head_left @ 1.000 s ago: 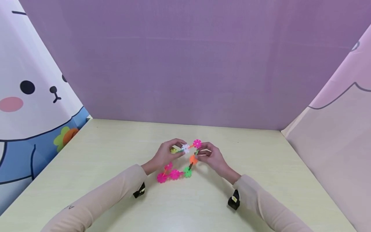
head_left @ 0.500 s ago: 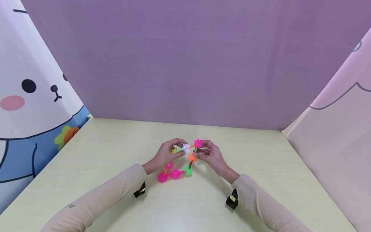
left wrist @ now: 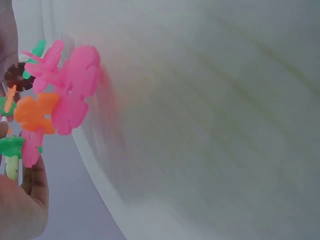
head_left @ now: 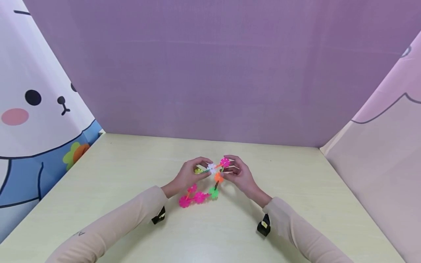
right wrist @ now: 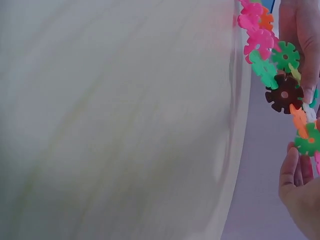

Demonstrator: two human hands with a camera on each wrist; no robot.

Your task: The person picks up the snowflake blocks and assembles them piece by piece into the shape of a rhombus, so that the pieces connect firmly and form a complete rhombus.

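A chain of interlocking snowflake discs bends between my two hands in the head view. My left hand (head_left: 189,175) pinches it at the white disc (head_left: 211,168), with a yellow disc (head_left: 198,170) under the fingers. My right hand (head_left: 242,178) grips the right side, its thumb by the orange disc (head_left: 218,177) and its index finger behind a pink disc (head_left: 225,162). In the right wrist view, those fingers hold a green disc (right wrist: 308,140) near a dark brown disc (right wrist: 284,94). Lower down trail a light green disc (head_left: 213,192) and several pink discs (head_left: 198,197).
The hands work over a pale wooden table (head_left: 210,233). A purple panel (head_left: 210,73) rises behind its far edge, and printed cloth walls (head_left: 42,146) flank both sides. Black wrist straps (head_left: 264,225) hang beneath the sleeves.
My right index finger has lifted and reached over the top of the upper pink disc. The orange and light green discs have risen slightly. My left hand stays nearly still.
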